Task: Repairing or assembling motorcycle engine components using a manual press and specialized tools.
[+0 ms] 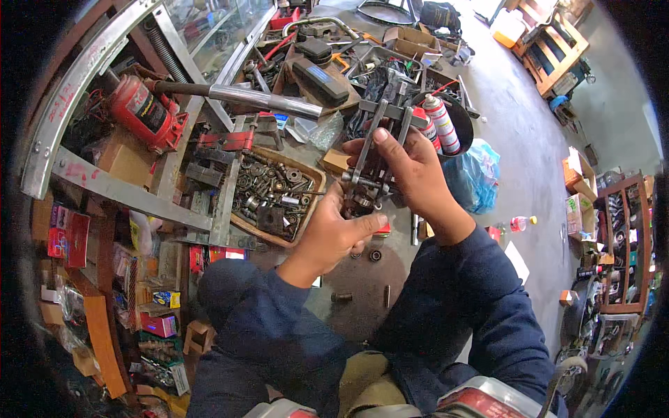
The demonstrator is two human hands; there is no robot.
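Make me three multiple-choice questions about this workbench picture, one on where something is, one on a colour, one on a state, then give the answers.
1. Where is the wooden tray of nuts and bolts?
A. Left of the hands
B. On the floor by the blue bag
C. On the shelf at far right

2. What colour is the bottle jack?
A. Green
B. Red
C. Yellow

3. How is the metal puller held?
A. Lying untouched on the bench
B. In one hand only
C. In both hands

Answers:
1. A, the tray sits just left of the left hand.
2. B, its body is plainly red.
3. C, the left hand grips it from below and the right hand wraps its arms.
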